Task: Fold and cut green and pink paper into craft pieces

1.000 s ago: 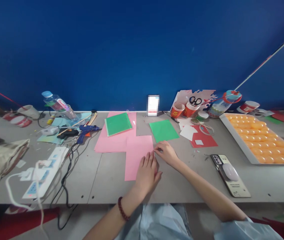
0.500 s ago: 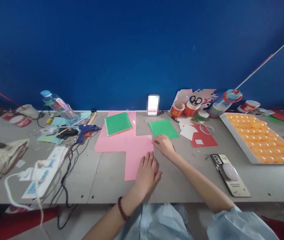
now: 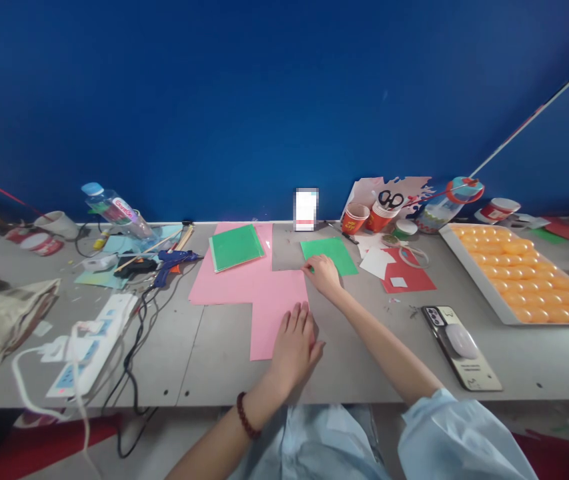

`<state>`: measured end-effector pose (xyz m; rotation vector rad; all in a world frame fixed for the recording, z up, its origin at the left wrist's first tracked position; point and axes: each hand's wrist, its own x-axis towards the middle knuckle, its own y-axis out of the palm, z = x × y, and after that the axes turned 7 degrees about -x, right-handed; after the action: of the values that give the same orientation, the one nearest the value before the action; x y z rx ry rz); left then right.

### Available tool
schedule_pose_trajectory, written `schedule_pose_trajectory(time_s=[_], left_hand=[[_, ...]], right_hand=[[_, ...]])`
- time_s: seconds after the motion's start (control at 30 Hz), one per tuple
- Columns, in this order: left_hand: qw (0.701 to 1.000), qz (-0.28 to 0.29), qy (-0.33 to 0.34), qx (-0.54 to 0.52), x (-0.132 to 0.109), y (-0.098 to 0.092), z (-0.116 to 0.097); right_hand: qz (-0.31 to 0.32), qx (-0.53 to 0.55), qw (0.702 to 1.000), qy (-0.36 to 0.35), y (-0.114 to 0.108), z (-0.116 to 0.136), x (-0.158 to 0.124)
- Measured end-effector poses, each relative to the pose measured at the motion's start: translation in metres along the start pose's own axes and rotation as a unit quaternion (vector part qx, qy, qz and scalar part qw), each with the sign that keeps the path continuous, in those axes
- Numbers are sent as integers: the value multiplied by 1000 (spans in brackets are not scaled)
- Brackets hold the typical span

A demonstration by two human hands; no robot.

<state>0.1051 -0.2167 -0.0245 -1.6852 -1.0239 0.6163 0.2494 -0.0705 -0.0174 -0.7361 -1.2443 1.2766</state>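
My left hand [image 3: 293, 343] lies flat with its fingers stretched out on the right part of a pink sheet of paper [image 3: 264, 327]. My right hand [image 3: 325, 275] is closed in a pinch, its fingertips at the sheet's far right corner. Whether anything is between them is hidden. Just behind this hand lies a green sheet [image 3: 337, 253], partly covered by it. A second pink sheet [image 3: 204, 290] is farther left and back, adjoining the first. On it rests a green square stack [image 3: 237, 247] in what looks like a clear sleeve.
To the left are a blue glue gun [image 3: 169, 263], a power strip [image 3: 94, 347] with cables and a tilted plastic bottle [image 3: 121, 210]. Red paper cups [image 3: 355, 217], red paper [image 3: 409, 277], a phone [image 3: 461, 350] and a tray of orange balls [image 3: 457, 267] stand or lie right.
My right hand has moved a little away from me, from the pink sheet's right edge to its far corner. My left hand has stayed in place on the sheet.
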Motion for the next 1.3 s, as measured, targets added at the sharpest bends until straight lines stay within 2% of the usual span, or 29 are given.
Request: schedule_pose_trajectory(time_s=[0.2, 0.33, 0.47, 0.6, 0.7, 0.93, 1.17, 1.3], left_hand=[[1000, -4, 4, 2, -1, 3, 1], [1000, -17, 11, -3, -1, 1, 1], [999, -32, 38, -12, 5, -8, 8], [997, -18, 72, 5, 25, -24, 23], [996, -38, 66, 46, 46, -29, 36], [997, -68, 40, 10, 77, -17, 51], [999, -20, 31, -2, 80, -21, 46], [998, 12, 55, -5, 75, -24, 46]], right_hand=[[-14, 8, 1000, 9, 3, 3, 7], [-21, 30, 999, -4, 3, 5, -10], [-27, 88, 995, -46, 6, 0, -28], [-36, 156, 985, -60, 11, -8, -33], [-44, 183, 981, -52, 14, -10, -31], [-45, 193, 979, -50, 11, -8, -32], [-41, 191, 979, -47, 9, -8, -32], [-43, 191, 980, -43, 9, -7, -32]])
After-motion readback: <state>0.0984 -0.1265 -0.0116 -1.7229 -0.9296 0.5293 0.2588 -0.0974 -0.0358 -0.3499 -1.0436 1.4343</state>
